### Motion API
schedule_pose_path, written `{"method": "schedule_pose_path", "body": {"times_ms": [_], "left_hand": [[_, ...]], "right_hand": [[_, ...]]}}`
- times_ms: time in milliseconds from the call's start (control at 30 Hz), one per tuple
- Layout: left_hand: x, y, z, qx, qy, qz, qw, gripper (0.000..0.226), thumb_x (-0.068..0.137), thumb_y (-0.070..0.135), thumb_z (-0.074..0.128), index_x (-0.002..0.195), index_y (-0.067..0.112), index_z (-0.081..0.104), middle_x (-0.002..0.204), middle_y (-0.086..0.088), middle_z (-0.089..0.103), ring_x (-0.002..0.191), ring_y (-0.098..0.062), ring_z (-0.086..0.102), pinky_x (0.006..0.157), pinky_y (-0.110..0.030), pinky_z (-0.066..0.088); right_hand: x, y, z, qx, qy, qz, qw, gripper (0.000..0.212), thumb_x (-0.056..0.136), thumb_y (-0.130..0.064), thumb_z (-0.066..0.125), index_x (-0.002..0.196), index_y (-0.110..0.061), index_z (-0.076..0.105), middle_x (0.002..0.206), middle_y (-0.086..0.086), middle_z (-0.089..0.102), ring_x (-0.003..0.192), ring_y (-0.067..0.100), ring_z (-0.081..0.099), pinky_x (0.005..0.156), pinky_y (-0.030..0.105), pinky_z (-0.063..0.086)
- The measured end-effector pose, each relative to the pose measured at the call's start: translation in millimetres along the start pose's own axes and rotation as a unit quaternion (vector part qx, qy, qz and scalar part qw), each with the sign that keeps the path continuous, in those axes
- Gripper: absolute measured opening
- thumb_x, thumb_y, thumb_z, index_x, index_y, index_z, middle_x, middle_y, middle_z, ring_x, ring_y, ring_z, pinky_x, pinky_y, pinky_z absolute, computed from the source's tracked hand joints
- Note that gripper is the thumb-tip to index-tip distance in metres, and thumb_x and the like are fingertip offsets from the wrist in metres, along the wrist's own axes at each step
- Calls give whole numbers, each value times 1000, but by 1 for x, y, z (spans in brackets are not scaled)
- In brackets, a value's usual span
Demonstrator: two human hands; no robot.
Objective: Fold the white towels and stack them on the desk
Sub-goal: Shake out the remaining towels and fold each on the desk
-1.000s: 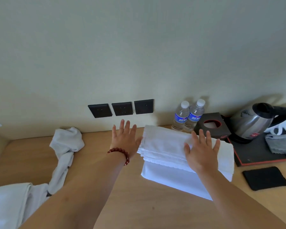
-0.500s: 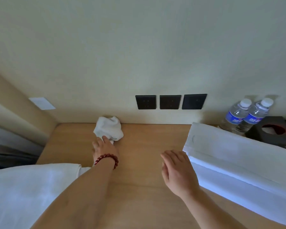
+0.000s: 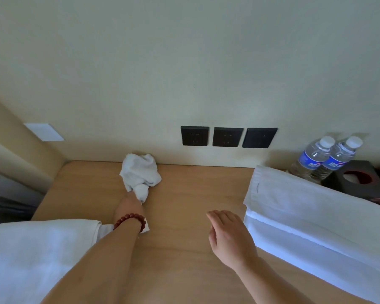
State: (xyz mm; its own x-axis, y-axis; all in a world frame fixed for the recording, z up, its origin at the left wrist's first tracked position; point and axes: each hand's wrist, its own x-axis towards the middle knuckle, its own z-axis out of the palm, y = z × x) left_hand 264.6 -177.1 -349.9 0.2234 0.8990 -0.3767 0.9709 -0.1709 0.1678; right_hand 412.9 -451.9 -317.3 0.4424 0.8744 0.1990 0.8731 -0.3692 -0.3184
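Left hand [image 3: 131, 199] grips the crumpled towel [image 3: 139, 173] just beyond its fingers; right hand [image 3: 229, 235] hovers relaxed, empty, beside the stack [image 3: 305, 207]. Advice: drag the towel nearer, find two corners, spread before folding.

Dim, soft, even light; wall [image 3: 184, 62] reads grey-green. Faint shadows behind bottles [image 3: 325, 159] and under the sockets [image 3: 227, 137]. Folded towels [image 3: 316, 216] carry a bluish cast. Wide-angle bend at the edges; corners soft, slight overall blur. No glare.

Hotel room: water bottles [image 3: 325, 160], tissue box [image 3: 358, 183], desk [image 3: 184, 205].
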Motion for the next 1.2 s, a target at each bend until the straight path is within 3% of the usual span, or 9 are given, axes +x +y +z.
{"method": "schedule_pose_path", "body": {"times_ms": [100, 167, 333, 433, 600, 767, 933, 1067, 1200], "left_hand": [[-25, 18, -26, 67, 52, 102, 991, 32, 103, 23, 45, 132, 11, 46, 120, -12, 58, 97, -26, 63, 69, -30, 42], [-37, 25, -33, 92, 66, 146, 983, 32, 103, 28, 45, 132, 13, 44, 126, -10, 52, 91, -29, 65, 63, -32, 43], [-64, 54, -63, 113, 73, 300, 944, 31, 101, 14, 40, 131, 11, 43, 123, -8, 52, 85, -33, 65, 65, -36, 49], [-80, 72, -87, 54, 55, 279, 957, 28, 102, 20, 35, 128, 12, 42, 108, -9, 61, 85, -33, 64, 69, -40, 52], [-111, 97, -116, -112, -17, 265, 958, 25, 103, 29, 38, 120, 13, 48, 90, -5, 61, 77, -21, 57, 65, -33, 44], [-128, 109, -150, -260, -89, 225, 935, 22, 104, 28, 42, 108, 22, 63, 101, 1, 67, 85, -12, 60, 67, -25, 45], [-138, 114, -188, -328, -109, 170, 923, 22, 102, 28, 49, 92, 15, 63, 100, -6, 69, 95, -27, 64, 93, -45, 53], [-155, 124, -215, -387, -161, 82, 904, 29, 97, 36, 57, 90, 8, 63, 96, -14, 68, 94, -32, 67, 94, -46, 56], [-172, 127, -243, -439, -185, 74, 876, 15, 96, 24, 61, 89, 12, 66, 92, -11, 64, 78, -22, 61, 68, -32, 51]], "right_hand": [[10, -8, -7, 4, -30, 21, 999, 37, 83, -17, 54, 118, -15, 65, 105, -3, 69, 96, 21, 66, 86, 35, 56], [17, -13, -14, 7, -47, 49, 998, 39, 81, -14, 64, 120, -16, 65, 106, -3, 70, 95, 22, 67, 82, 34, 56], [44, -33, -44, 88, -113, 106, 984, 49, 100, -27, 48, 149, -22, 42, 140, -2, 56, 121, 22, 57, 96, 34, 48], [63, -48, -61, 158, -145, 149, 965, 46, 99, -39, 53, 142, -28, 44, 131, -5, 59, 114, 19, 61, 91, 35, 51], [92, -76, -96, 268, -129, 191, 935, 21, 88, -43, 66, 100, -28, 57, 88, -11, 63, 78, 11, 61, 62, 25, 45], [103, -85, -134, 381, -140, 243, 881, 44, 85, -36, 76, 121, -21, 56, 104, -8, 64, 79, 3, 58, 51, 12, 40], [106, -97, -166, 411, -149, 232, 869, 67, 74, -39, 85, 131, -25, 53, 111, -6, 64, 92, 14, 68, 72, 33, 62], [100, -111, -192, 350, -124, 152, 916, 82, 77, -31, 84, 145, -36, 38, 115, -15, 52, 101, 11, 57, 72, 23, 49], [107, -120, -218, 295, -68, 116, 946, 39, 86, -35, 71, 124, -30, 62, 103, -12, 68, 91, 13, 66, 84, 33, 54]]}}
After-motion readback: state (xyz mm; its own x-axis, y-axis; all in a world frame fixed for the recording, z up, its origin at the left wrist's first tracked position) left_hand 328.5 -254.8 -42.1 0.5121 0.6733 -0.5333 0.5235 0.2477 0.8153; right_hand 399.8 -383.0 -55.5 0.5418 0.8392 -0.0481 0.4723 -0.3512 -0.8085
